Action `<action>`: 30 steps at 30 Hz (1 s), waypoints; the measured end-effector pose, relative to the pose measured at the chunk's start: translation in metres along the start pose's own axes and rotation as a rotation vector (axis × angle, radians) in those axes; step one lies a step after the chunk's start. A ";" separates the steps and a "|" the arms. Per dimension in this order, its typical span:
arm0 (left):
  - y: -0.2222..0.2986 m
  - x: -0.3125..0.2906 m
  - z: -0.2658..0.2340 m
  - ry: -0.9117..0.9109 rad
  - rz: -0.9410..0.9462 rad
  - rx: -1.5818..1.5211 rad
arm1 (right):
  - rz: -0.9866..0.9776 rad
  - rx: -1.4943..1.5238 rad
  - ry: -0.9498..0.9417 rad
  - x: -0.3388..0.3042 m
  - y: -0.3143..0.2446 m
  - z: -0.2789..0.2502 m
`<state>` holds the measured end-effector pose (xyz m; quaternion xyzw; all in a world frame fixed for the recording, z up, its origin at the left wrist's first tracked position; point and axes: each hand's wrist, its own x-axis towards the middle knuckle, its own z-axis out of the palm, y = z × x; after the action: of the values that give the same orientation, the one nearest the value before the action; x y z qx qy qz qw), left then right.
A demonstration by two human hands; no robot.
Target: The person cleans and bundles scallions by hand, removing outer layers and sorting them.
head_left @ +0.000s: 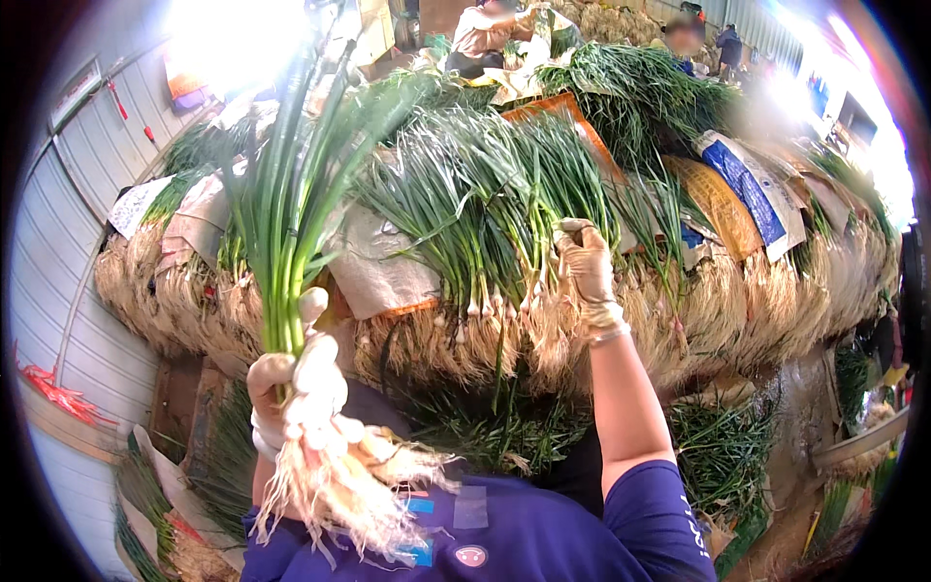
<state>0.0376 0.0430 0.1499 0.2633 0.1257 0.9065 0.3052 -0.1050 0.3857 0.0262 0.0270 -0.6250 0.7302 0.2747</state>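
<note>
Green garlic bunch (289, 262), upright on the near left!
Pale roots (335, 475) spill below; farther back, loose green garlic stalks (485, 213) lie leaves far, bulbs near.

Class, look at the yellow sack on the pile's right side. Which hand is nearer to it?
Right. The right hand is left of the yellow sack, by green stalks; the left hand, gripping a bunch, is farther left.

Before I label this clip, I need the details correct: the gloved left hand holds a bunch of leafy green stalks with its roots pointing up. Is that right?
Not quite: the roots hang downward, as the head view shows. The gloved left hand does hold the bunch of leafy green stalks.
</note>
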 end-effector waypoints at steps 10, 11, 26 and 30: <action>-0.095 0.018 -0.097 0.625 -0.267 0.424 | 0.453 0.185 -0.101 -0.121 -0.056 0.015; -0.111 0.017 -0.112 0.597 -0.215 0.427 | 0.480 0.157 -0.108 -0.137 -0.047 0.019; -0.136 -0.004 -0.137 0.820 -0.412 0.429 | 0.330 -0.203 -0.136 -0.151 -0.002 0.044; -0.138 -0.007 -0.146 0.828 -0.419 0.430 | 0.745 0.655 -0.030 -0.131 0.007 0.018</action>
<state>0.0288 0.1364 -0.0275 -0.0919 0.4699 0.8077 0.3440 -0.0025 0.3210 -0.0259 -0.1029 -0.3338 0.9363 -0.0368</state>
